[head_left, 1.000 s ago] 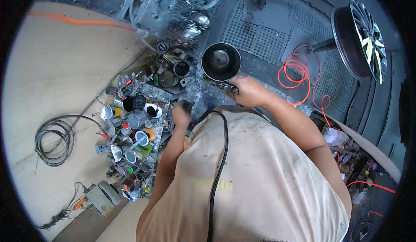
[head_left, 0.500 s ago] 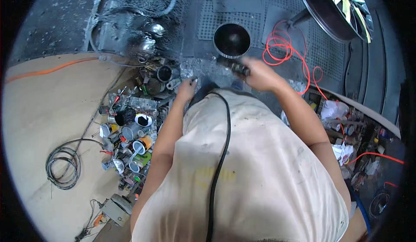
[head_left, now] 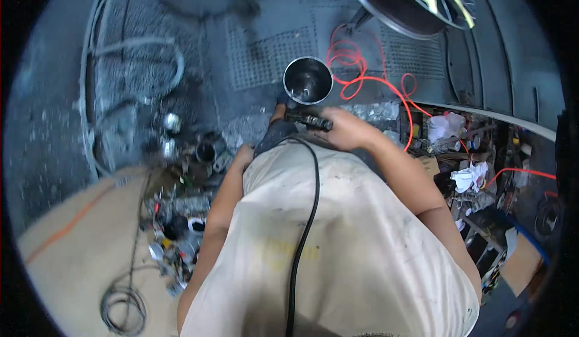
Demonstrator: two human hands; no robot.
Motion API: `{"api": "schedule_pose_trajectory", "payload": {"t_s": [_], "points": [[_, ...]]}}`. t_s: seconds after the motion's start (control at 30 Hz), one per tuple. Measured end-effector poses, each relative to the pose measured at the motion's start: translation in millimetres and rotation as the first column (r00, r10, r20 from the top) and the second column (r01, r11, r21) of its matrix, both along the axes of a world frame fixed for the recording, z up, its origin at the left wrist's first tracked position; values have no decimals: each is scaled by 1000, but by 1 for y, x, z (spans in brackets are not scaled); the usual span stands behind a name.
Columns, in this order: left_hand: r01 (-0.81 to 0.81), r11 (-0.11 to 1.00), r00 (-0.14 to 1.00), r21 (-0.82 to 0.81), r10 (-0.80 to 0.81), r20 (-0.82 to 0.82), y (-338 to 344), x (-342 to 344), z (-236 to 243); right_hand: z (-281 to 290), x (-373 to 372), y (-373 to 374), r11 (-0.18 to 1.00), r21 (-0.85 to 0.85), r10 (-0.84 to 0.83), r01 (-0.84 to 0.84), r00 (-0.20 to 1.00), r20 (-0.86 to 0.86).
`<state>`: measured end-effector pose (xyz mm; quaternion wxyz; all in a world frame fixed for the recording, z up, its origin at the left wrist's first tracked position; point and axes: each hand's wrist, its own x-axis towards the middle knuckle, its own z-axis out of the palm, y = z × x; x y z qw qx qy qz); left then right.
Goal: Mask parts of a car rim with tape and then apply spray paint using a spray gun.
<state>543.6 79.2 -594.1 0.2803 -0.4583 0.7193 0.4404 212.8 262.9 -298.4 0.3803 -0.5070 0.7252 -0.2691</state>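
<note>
My right hand (head_left: 347, 129) is closed around the dark handle of what looks like a spray gun (head_left: 310, 120), held in front of my waist. On top of the gun sits a round metal cup (head_left: 308, 81), its dark inside showing from above. Down by my left thigh is my left hand (head_left: 245, 155); its fingers are mostly hidden and blurred, so I cannot tell what they do. At the upper right stands a wheel rim (head_left: 398, 12) with pale yellow tape strips on its spokes.
A red hose (head_left: 356, 74) lies coiled on the floor ahead. To the left, cans and cups (head_left: 175, 246) crowd a low surface beside a coiled cable (head_left: 123, 310). On the right are cluttered shelves with a crumpled white cloth (head_left: 469, 177).
My view has turned to the right and the scene has shifted. The gun and cup are a little lower in view. My left hand has dropped closer to my thigh.
</note>
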Motion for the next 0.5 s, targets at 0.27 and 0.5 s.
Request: {"api": "schedule_pose_trajectory", "payload": {"t_s": [0.27,0.5], "points": [[381,908,917,-175,-395,-53,-92,-105,37,2,-47,-71,990,-87,-117,113,992,-37],[367,923,928,-116,-372,-29,-140,-169,13,54,-93,-97,976,-68,-200,207,975,93]]}}
